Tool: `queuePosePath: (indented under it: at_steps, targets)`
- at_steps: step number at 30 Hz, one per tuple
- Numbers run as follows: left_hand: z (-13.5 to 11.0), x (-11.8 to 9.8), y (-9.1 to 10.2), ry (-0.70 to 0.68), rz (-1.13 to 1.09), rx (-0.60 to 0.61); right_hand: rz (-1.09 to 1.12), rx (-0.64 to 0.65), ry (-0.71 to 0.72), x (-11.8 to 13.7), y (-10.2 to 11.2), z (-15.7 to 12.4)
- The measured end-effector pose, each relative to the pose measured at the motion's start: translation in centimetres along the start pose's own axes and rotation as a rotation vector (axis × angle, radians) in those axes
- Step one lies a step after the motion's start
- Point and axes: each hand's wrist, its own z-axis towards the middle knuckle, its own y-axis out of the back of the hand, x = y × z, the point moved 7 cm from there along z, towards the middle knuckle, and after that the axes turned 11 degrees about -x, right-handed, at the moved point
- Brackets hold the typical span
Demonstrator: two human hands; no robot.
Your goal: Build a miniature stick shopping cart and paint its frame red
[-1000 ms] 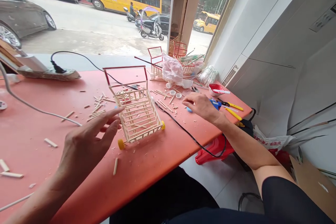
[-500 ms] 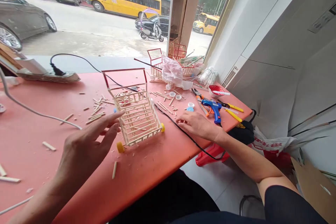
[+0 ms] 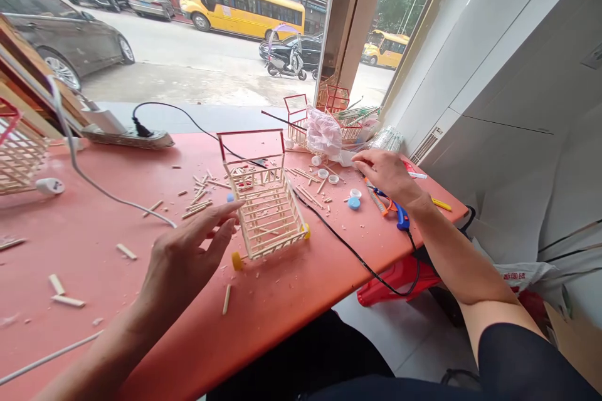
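A miniature shopping cart made of thin wooden sticks stands on the table, with a red-painted handle frame and yellow and blue bottle-cap wheels. My left hand is at its left side, index finger stretched to the basket edge and thumb apart; whether the fingertip touches the sticks I cannot tell. Over the right end of the table, my right hand hovers with loosely bent fingers and nothing visible in them. Beneath it lies a blue glue gun, partly covered by the hand and wrist. Orange-handled pliers lie beside it.
Cut sticks and several caps are scattered over the pink table. A black cord crosses to the front edge. More stick carts and a plastic bag stand at the back. At left is a power strip.
My right hand has moved up and to the right, from beside the caps to over the tools. My left hand stays beside the cart. The whole view has turned slightly left.
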Motion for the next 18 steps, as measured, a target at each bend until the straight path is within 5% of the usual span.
queuePosePath:
  at_steps: [3, 6, 14, 18]
  targets:
    - [0.0, -0.2, 0.0, -0.010, -0.031, -0.011, -0.023, -0.074, -0.053, -2.7, 1.7, 0.0]
    - [-0.2, -0.1, -0.3, -0.040, -0.048, -0.018, -0.020, -0.053, -0.035, -2.9, 1.2, 1.3]
    - [-0.3, 0.8, -0.4, 0.039, -0.071, -0.031, -0.204, 0.146, 0.115, 4.9, -8.1, 12.3]
    - [-0.3, 0.8, -0.2, 0.058, -0.108, -0.047, -0.303, 0.202, 0.100, 5.8, -12.4, 16.6]
